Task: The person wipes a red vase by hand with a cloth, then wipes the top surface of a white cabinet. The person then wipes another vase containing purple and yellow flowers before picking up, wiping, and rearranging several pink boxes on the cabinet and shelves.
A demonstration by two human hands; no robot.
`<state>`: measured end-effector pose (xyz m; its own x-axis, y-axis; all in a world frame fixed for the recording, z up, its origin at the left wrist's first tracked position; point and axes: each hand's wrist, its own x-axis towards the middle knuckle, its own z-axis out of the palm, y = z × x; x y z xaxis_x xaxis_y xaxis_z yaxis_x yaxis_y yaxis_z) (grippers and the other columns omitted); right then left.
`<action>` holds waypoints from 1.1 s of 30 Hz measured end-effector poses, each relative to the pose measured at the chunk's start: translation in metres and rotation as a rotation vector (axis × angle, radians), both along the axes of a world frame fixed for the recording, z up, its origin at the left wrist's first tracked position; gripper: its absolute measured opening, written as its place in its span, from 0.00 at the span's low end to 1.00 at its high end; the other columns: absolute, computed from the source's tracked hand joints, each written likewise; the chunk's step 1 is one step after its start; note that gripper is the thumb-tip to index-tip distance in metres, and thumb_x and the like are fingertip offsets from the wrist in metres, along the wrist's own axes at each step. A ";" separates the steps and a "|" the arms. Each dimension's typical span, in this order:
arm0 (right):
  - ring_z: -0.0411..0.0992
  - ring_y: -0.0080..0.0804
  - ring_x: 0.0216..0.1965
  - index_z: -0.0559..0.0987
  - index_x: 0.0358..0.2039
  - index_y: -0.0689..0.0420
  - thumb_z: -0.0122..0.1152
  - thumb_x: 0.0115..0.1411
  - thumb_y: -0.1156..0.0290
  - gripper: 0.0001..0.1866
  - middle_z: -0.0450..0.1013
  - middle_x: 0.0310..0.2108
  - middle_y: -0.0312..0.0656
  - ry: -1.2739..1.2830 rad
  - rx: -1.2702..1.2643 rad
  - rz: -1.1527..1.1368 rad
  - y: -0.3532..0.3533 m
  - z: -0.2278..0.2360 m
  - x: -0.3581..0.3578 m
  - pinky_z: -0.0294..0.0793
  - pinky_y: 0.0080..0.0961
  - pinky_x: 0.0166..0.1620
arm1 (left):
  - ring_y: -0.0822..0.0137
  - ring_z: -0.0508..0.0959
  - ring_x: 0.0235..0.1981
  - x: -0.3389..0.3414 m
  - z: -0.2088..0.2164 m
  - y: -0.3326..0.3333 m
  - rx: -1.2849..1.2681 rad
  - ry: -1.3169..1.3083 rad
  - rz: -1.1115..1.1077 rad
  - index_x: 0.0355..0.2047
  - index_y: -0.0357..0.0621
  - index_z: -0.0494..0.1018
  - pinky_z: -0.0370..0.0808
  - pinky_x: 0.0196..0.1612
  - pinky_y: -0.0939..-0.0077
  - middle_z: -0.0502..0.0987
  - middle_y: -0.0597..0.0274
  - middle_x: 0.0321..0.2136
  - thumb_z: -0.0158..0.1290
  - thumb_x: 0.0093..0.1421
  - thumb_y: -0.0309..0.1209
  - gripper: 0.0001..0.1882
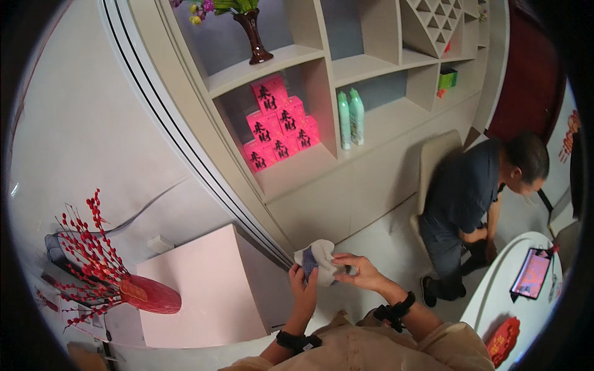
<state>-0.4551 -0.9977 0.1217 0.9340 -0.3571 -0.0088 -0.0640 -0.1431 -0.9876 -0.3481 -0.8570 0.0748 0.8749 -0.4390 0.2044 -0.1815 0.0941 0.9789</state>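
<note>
Both of my hands hold a small bundle of soft cloth (323, 256), cream with a purple-grey patch, in front of my body. Its exact kind is not clear. My left hand (303, 285) grips the lower left side, thumb pressed on the purple-grey part. On the right side, my right hand (360, 272) pinches the cloth between thumb and fingers; something small and dark shows at those fingertips, too small to name. Dark bands circle both my wrists.
At left, a pale pink cabinet (198, 284) stands by a red vase (151, 294) with red-berried branches. Ahead, a shelf unit (377, 68) holds pink boxes (281, 127) and green bottles (351, 120). At right, a seated person (464, 185) bends near a white table (495, 287) bearing a tablet (531, 273).
</note>
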 end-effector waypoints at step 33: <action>0.69 0.20 0.31 0.66 0.49 0.61 0.56 0.54 0.78 0.20 0.72 0.28 0.38 -0.199 0.046 0.316 -0.295 0.057 0.108 0.69 0.18 0.37 | 0.71 0.74 0.31 0.051 0.129 -0.248 0.093 -0.539 0.325 0.29 0.34 0.74 0.69 0.36 0.82 0.75 0.58 0.31 0.57 0.52 0.24 0.06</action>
<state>-0.3474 -1.2923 0.1786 0.9831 -0.0545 0.1746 0.1699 -0.0805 -0.9822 -0.2967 -1.1047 0.2040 0.7513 -0.2054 0.6272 -0.6561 -0.1296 0.7435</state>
